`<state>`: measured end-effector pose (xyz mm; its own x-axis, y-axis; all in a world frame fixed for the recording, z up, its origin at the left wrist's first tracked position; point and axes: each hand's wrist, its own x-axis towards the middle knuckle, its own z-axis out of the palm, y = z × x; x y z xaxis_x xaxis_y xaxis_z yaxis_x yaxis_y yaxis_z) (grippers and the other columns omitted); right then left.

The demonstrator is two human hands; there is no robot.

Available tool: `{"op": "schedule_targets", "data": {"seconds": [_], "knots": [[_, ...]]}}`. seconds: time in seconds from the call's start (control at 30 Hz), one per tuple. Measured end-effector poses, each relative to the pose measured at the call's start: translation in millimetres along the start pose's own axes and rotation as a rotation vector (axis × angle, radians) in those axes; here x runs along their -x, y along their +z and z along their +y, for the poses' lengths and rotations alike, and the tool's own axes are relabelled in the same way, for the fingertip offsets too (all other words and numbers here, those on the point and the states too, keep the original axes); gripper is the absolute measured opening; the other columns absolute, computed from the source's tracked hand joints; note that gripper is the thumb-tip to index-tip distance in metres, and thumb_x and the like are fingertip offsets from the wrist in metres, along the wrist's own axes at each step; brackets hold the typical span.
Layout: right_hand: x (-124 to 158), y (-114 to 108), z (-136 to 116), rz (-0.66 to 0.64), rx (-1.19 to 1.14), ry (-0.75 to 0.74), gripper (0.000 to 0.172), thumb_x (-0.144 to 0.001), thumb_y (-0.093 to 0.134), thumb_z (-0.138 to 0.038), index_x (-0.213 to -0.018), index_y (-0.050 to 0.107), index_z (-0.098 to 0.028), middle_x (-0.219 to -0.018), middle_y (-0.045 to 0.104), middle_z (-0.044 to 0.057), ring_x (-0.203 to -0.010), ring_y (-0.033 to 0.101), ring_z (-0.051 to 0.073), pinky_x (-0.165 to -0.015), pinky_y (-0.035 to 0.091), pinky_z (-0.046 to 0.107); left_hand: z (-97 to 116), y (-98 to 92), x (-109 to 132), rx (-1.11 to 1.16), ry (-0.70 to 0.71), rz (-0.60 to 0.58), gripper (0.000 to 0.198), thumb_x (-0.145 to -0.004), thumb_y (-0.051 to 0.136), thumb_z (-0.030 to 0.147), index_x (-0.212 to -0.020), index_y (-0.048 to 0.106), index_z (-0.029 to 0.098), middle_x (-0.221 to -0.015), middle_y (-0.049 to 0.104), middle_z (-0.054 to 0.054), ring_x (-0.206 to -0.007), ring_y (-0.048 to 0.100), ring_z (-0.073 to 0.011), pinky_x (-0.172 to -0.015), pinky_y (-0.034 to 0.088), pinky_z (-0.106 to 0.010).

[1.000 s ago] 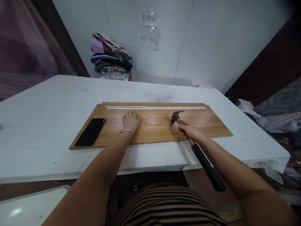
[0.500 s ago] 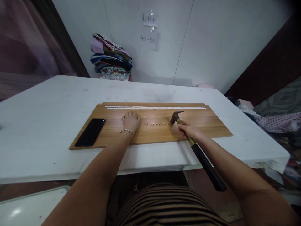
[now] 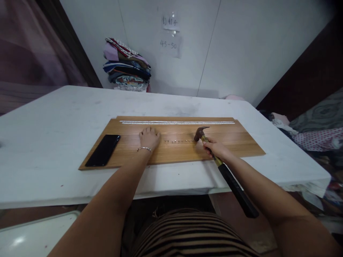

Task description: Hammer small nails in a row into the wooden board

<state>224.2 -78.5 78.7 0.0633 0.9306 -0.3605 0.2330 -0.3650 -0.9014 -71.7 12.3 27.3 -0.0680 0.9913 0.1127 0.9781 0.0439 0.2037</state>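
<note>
A wooden board lies flat before me, with a row of several small nails across its middle. My right hand is wrapped round the upper handle of a claw hammer, close below the head. The rusty hammer head is down at the right end of the nail row. To the left of the nails, my left hand lies palm down on the board, its fingers slightly bent and apart. Nothing shows in it.
A black phone rests on the board's left end. Two thin white strips run along its far edge. The board is on a white-covered table. Folded clothes are stacked against the wall behind, near paper notes.
</note>
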Motion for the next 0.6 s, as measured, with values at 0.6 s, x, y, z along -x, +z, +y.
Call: {"op": "schedule_targets", "data": {"seconds": [0.6], "knots": [[0.6, -0.2, 1.3, 0.009, 0.008, 0.003, 0.014, -0.085, 0.060, -0.022, -0.078, 0.049, -0.023, -0.056, 0.049, -0.007, -0.041, 0.040, 0.008, -0.036, 0.031, 0.019, -2.6, 6.0, -2.6, 0.009, -0.001, 0.011, 0.047, -0.097, 0.035, 0.036, -0.123, 0.069, 0.017, -0.139, 0.062, -0.019, -0.135, 0.050, -0.0337, -0.111, 0.037, -0.048]]}}
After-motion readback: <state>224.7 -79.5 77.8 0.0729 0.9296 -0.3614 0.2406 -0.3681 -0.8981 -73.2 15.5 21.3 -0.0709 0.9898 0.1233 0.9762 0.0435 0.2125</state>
